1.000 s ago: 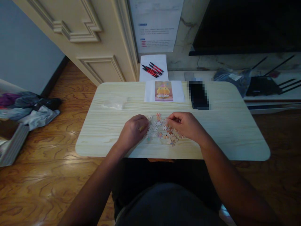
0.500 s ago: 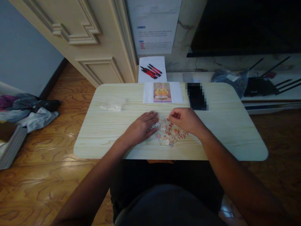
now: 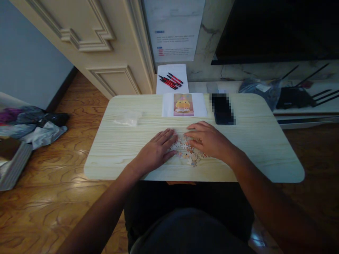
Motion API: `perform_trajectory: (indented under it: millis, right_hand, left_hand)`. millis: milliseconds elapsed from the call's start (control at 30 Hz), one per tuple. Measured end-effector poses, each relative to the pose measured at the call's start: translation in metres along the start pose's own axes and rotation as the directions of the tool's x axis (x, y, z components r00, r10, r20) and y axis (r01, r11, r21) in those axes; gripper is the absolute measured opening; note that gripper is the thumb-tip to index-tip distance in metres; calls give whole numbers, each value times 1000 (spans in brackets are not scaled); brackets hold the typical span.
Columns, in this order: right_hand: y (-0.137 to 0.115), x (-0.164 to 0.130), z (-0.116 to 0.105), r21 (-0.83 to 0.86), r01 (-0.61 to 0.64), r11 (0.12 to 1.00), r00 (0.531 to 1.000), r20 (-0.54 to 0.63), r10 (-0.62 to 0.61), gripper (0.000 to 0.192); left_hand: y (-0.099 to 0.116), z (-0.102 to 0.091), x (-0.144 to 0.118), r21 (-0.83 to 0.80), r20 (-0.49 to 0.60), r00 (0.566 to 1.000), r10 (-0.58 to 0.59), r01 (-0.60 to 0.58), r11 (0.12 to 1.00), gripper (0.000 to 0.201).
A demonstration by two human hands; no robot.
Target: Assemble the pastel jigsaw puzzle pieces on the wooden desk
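- Between your fingertips: puzzle pieces (image 3: 184, 145), too many to count.
- Your left hand (image 3: 156, 150) lies flat, thumb spread; your right hand (image 3: 212, 141) curves, fingers parted.
- Beyond your fingers: one notice (image 3: 176, 40), print illegible.

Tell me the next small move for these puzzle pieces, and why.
I'd probably spread the puzzle pieces outward a little with the right hand: they lie crowded together, and its parted fingers are right at them, while the left hand lies open, palm down, at their left edge.
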State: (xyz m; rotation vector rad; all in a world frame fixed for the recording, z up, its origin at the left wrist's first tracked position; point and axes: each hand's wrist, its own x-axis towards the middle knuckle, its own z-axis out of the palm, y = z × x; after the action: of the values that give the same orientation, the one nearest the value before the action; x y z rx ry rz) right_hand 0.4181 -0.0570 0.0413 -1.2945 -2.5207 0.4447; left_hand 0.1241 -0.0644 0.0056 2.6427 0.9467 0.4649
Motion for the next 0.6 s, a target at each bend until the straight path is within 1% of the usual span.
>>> perform_trajectory:
  millis: [167,233,333,400,467,533,600]
  right_hand:
    - [-7,-35,22,-76,25,997,999,37,-22,48]
    - [-8,-47,28,-92,26,995,998,63,-20,58]
    - [-7,-59,31,-85,22,996,998,62,-16,66]
    - [-5,-64,30,-69,20,997,998,58,-16,67]
    - [-4,-66,27,-48,20,999,998,53,-18,64]
    - [-5,-67,23,-28,24,999,999,30,-23,56]
    - [-7,-64,18,-11,21,1000,999,-26,-21,46]
  left_hand:
    - [9,-4,-14,21,59,998,10,-12,1000,69]
    - [13,-4,-19,15,65,998,15,-16,1000,73]
    - [15,-3,-23,11,52,999,16,-16,1000,76]
    - [13,-3,-24,10,42,999,24,-25,1000,73]
    - [11,-4,-24,4,30,999,37,-37,999,68]
    - [10,-5,-24,-6,11,999,49,-49,999,64]
    - [10,-6,-24,-21,-19,998,53,-53,998,61]
